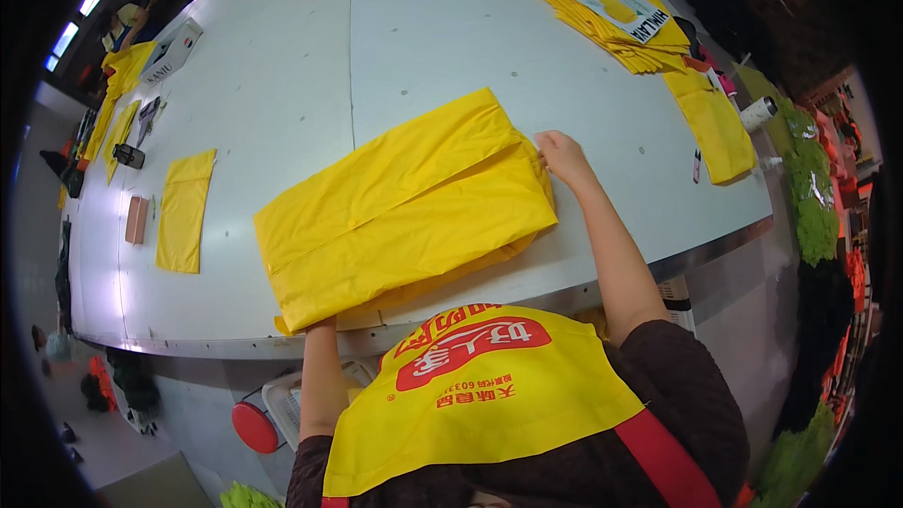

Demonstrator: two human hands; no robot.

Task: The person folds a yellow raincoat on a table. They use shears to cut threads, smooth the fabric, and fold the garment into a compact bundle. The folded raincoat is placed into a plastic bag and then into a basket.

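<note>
A large folded piece of thin, slightly shiny yellow fabric (pixel 404 207) lies slantwise on the white table in front of me. A long fold line runs across its middle, and loose layers show along its near edge. At its right end, my right hand (pixel 560 154) has its fingers closed on the fabric's edge. My left forearm (pixel 322 367) reaches to the near left corner. The left hand itself is hidden beneath the fabric, so its fingers cannot be seen. I wear a yellow apron (pixel 489 395) with red print.
On the white table (pixel 282 66) a narrow folded yellow piece (pixel 185 212) lies left, beside a small brown box (pixel 136 220). A yellow stack (pixel 611 19) stands far right, with another folded yellow piece (pixel 710 127) and a white roll (pixel 758 113) nearby. A red round stool (pixel 255 427) stands below.
</note>
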